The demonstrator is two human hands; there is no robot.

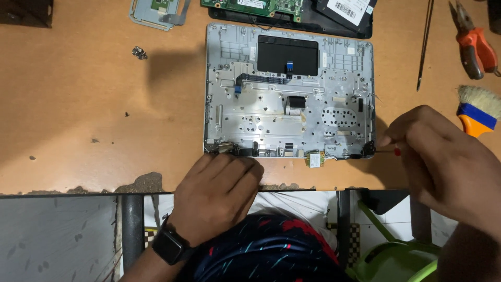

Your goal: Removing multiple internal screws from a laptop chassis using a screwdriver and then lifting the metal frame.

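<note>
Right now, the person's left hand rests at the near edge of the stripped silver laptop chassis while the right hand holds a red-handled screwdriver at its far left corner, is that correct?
Not quite: the head view shows the right hand holding the red-handled screwdriver at the near right corner of the stripped silver laptop chassis. The left hand does rest at its near edge.

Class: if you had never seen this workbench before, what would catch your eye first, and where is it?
The stripped silver-grey metal laptop base lies open in the middle of the worn orange wooden table. The left hand presses on its near edge, while the right hand holds a thin red-handled screwdriver at its near right corner. At the far right lie orange-handled pliers and a pale-bristled brush.
</note>
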